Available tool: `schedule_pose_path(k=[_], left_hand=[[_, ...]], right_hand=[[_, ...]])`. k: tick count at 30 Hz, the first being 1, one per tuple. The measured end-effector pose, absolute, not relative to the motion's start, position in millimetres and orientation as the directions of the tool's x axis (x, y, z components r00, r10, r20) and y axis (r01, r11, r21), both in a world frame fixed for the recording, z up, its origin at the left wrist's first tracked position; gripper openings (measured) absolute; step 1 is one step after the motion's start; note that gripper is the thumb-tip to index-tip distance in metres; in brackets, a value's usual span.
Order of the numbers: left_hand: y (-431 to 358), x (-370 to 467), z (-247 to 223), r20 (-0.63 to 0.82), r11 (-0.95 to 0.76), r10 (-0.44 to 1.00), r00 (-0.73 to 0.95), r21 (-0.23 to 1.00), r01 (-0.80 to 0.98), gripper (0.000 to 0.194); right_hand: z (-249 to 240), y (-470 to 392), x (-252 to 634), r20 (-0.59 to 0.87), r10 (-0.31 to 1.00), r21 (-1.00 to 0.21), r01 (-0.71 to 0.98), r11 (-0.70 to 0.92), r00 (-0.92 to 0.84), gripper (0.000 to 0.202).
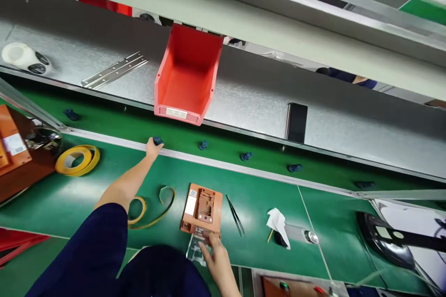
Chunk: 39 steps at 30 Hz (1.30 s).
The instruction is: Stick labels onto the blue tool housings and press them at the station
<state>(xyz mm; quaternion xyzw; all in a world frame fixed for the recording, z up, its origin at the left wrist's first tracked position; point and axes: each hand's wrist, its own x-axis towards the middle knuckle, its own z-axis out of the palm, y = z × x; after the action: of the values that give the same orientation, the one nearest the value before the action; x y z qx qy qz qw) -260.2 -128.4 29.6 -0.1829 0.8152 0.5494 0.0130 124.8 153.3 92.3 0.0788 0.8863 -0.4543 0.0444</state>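
My left hand [152, 149] reaches out to the green strip behind the white rail, its fingers closed on a small dark blue part [158, 140]. Close to my body, an orange-brown fixture [216, 202] with a recessed pocket lies on the green bench. Its hinged clear plastic lid [193, 247] is folded back toward me. Thumb and fingers of my right hand [216, 256] grip the lid near the hinge. Black tweezers [236, 216] lie just right of the fixture.
More dark blue parts [246, 156] sit spaced along the strip. A red bin [183, 83] and a phone [297, 123] are on the metal shelf above. Yellow tape [91, 161] lies left; a white cloth [277, 222] and black device [379, 236] are right.
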Motion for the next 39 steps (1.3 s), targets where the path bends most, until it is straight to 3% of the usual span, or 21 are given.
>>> schedule_pose_path(k=[4, 12, 15, 18, 22, 26, 30, 33, 36, 39], left_hand=[[-146.4, -308.4, 5.3, -0.235, 0.389, -0.441, -0.866, 0.819, -0.421, 0.038], [-118.7, -296.4, -3.9, -0.124, 0.434, -0.450, -0.884, 0.835, -0.338, 0.074], [-68.4, -280.3, 1.8, 0.018, 0.429, -0.302, -0.953, 0.895, -0.120, 0.083], [8.9, -278.3, 4.0, -0.006, 0.320, -0.030, -1.000, 0.947, -0.015, 0.071], [95.4, -293.0, 3.3, -0.152, 0.168, 0.049, -0.987, 0.976, -0.142, 0.065], [118.4, -287.1, 14.6, -0.329, -0.032, 0.095, -0.940, 0.942, -0.333, 0.053], [98.6, -228.7, 37.0, -0.420, -0.215, 0.392, -0.819, 0.823, -0.525, 0.055], [80.0, -160.9, 54.9, -0.474, -0.287, 0.560, -0.680, 0.658, -0.696, 0.054], [69.3, -94.7, 69.2, -0.535, -0.299, 0.641, -0.550, 0.485, -0.821, 0.055], [66.6, -41.4, 78.7, -0.585, -0.281, 0.660, -0.472, 0.390, -0.877, 0.055]], right_hand=[[73.7, 158.8, 133.8, -0.200, 0.163, -0.772, 0.258, 0.581, -0.966, 0.025], [84.4, 166.8, 124.9, -0.270, 0.271, -0.725, 0.380, 0.574, -0.924, 0.027], [85.5, 166.1, 125.2, -0.277, 0.282, -0.709, 0.393, 0.585, -0.919, 0.024], [85.0, 162.9, 127.5, -0.291, 0.264, -0.699, 0.393, 0.597, -0.920, 0.021], [86.4, 159.8, 133.2, -0.288, 0.292, -0.697, 0.408, 0.590, -0.912, 0.022], [90.7, 163.5, 146.1, -0.302, 0.338, -0.688, 0.449, 0.570, -0.892, 0.020], [101.4, 169.7, 154.2, -0.318, 0.364, -0.714, 0.473, 0.516, -0.876, 0.020], [110.5, 176.4, 149.2, -0.279, 0.341, -0.751, 0.425, 0.505, -0.898, 0.021], [115.3, 186.7, 138.3, -0.256, 0.303, -0.797, 0.378, 0.471, -0.918, 0.023], [118.3, 197.5, 125.9, -0.236, 0.272, -0.841, 0.336, 0.424, -0.933, 0.028]])
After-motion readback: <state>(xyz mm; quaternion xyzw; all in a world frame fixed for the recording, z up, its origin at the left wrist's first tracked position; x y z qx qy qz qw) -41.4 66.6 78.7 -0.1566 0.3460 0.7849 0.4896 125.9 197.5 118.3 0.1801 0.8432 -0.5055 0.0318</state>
